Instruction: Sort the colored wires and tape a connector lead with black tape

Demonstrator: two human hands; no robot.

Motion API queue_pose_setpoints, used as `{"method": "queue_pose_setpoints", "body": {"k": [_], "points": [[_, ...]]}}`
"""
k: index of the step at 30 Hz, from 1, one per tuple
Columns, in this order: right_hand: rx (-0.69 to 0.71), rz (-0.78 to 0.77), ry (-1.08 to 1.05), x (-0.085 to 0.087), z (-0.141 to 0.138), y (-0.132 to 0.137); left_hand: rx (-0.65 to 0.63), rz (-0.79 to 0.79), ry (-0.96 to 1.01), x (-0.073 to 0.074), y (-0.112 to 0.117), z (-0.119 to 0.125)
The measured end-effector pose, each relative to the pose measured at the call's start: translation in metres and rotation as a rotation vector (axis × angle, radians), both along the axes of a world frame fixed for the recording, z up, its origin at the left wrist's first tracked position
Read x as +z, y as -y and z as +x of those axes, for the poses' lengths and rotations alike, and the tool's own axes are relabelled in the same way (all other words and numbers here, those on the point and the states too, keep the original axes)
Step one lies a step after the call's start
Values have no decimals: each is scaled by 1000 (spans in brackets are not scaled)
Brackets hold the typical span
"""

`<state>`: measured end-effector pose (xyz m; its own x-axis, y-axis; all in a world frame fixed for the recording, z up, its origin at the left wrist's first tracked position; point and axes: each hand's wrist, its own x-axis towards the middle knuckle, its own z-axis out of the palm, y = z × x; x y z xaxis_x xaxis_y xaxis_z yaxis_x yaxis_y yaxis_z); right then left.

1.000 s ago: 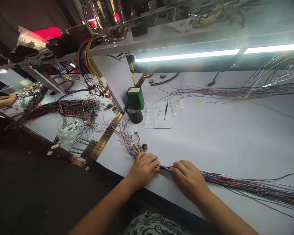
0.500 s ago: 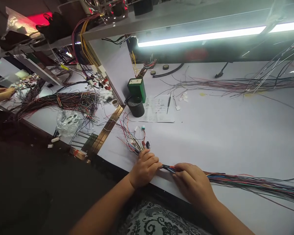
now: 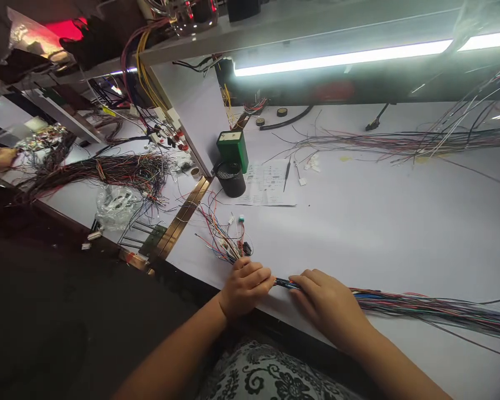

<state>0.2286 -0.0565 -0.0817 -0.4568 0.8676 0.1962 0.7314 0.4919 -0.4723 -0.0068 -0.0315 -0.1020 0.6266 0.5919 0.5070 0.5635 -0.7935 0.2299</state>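
Observation:
A long bundle of thin coloured wires [image 3: 425,308] runs along the front of the white table. My left hand [image 3: 246,286] is closed around it near its left end. Beyond that fist the ends fan out, with a black connector [image 3: 246,248] and a teal connector [image 3: 241,218] among them. My right hand [image 3: 327,300] wraps over the same bundle a short way to the right, fingers bent down onto it. Between the hands shows a short dark, tightly gathered stretch; whether tape covers it I cannot tell.
Behind lie a printed sheet [image 3: 270,191], a black pen-like tool [image 3: 287,175], a black mesh cup [image 3: 232,180] and a green box [image 3: 234,147]. More loose wires [image 3: 370,141] stretch along the back. Another person's hand [image 3: 0,160] is at far left, beyond a wire heap [image 3: 120,172].
My right hand has slid slightly left along the bundle, its fingers now flatter over it. The fanned wire ends and connectors have shifted a little left. My left hand keeps its grip.

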Motion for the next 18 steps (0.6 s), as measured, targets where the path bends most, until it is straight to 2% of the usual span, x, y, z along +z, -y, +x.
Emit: {"method": "queue_pose_setpoints", "body": {"k": [2, 5, 8, 11, 18], "points": [[-5, 72, -13, 3, 1, -2, 40, -22, 15, 6, 2, 3], [-46, 240, -47, 1, 3, -2, 118, -160, -38, 19, 6, 10], [-66, 323, -86, -3, 5, 0, 152, -280, -113, 27, 11, 16], [-85, 327, -120, -9, 5, 3, 176, -317, -97, 28, 14, 19], [-67, 192, -155, -19, 7, 5, 142, -332, 0, 30, 9, 18]]}}
